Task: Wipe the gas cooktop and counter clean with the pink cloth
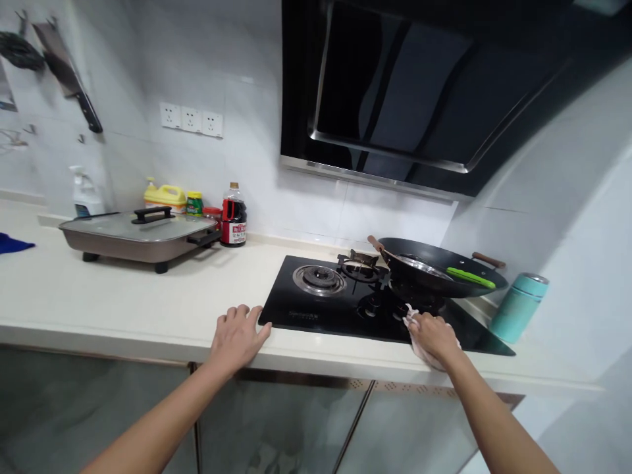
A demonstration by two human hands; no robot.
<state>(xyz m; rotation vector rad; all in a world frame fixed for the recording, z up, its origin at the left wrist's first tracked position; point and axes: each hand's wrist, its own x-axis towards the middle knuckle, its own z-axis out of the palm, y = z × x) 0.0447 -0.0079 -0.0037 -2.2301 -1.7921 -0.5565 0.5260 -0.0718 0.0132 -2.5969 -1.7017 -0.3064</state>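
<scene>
White cloth (425, 353), maybe paper towel, is bunched under the right hand (435, 334), at the front edge of the black glass hob (340, 317), just beside the right-hand knob (399, 313). Right fingers curled down over it, closed on the fabric; exact grip underneath hidden. Left hand (237, 337) holds nothing: fingers loosely spread, palm down on the tabletop (148, 296) at the hob's near left corner, probably bracing.

Step in hand: looks like wiping the hob front, around the knobs. Next move, my call: cloth pressed flat, worked along the glass without turning a knob or bumping the wok (419, 247), which sits over the right side with a green-handled utensil (471, 277) in it.

Text: small pale lettering on the hob's front left, too blurred to read. Dark sauce bottle (234, 217) has a red-and-white label, Chinese-looking characters, not legible. Green jar (194, 204) with yellow lid: label print too small. Teal flask (521, 308): no writing I can make out.
</scene>
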